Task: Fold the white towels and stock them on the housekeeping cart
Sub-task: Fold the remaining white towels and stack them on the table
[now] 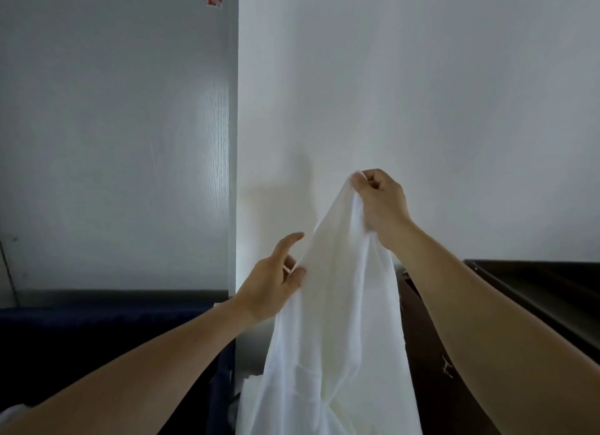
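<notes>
The right hand's (pixel 380 204) grip pinches the top of the white towel (pixel 337 304), raised before the wall (pixel 422 77). The left hand's (pixel 269 285) grip is wide, fingers touching its edge. The towel's lower end runs out of frame.

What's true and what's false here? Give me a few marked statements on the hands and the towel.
1. The right hand pinches the top of the white towel. True.
2. The white towel lies folded flat. False: it hangs unfolded from the right hand.
3. The left hand is lower than the right hand. True.
4. The wall behind the hands is dark. False: it is white.
</notes>
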`<state>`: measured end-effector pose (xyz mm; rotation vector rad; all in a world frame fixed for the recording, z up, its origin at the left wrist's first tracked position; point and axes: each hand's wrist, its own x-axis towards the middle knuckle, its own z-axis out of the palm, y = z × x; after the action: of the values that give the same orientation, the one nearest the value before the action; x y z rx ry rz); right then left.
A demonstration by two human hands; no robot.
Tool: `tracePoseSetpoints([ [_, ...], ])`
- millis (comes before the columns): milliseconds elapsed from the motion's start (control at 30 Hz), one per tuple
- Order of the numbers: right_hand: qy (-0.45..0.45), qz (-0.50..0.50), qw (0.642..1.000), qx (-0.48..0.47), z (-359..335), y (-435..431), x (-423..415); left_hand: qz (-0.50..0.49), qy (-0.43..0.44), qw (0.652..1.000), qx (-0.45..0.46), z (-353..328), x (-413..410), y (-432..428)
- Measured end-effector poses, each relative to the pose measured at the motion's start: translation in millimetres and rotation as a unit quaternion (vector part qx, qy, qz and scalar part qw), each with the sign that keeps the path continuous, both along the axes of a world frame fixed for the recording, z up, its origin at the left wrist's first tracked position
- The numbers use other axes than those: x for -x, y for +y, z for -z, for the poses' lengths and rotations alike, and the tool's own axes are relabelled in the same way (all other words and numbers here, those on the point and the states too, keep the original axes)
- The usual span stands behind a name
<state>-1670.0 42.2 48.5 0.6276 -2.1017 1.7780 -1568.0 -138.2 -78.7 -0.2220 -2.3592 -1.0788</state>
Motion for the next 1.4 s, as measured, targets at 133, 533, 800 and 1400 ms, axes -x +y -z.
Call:
tracePoseSetpoints([
  [133, -0.001, -0.002, 1.0, 0.005, -3, -3, -2, 0.025, 0.038, 0.997, 0.056, 1, -1, 14],
  [533, -0.013, 0.01, 1.0, 0.015, -2, 8, 1, 0.0, 0.089, 0.995, 0.041, 13, 3, 27],
  [800, -0.021, 0.002, 0.999, 0.025, 3, 8, 2, -0.028, 0.105, 0.987, 0.12, 13, 1, 33],
  [1400, 0.009, 0.049, 0.998, 0.025, 10, 23, 22, 0.092, -0.239, 0.962, -0.09, 42, 0, 15],
])
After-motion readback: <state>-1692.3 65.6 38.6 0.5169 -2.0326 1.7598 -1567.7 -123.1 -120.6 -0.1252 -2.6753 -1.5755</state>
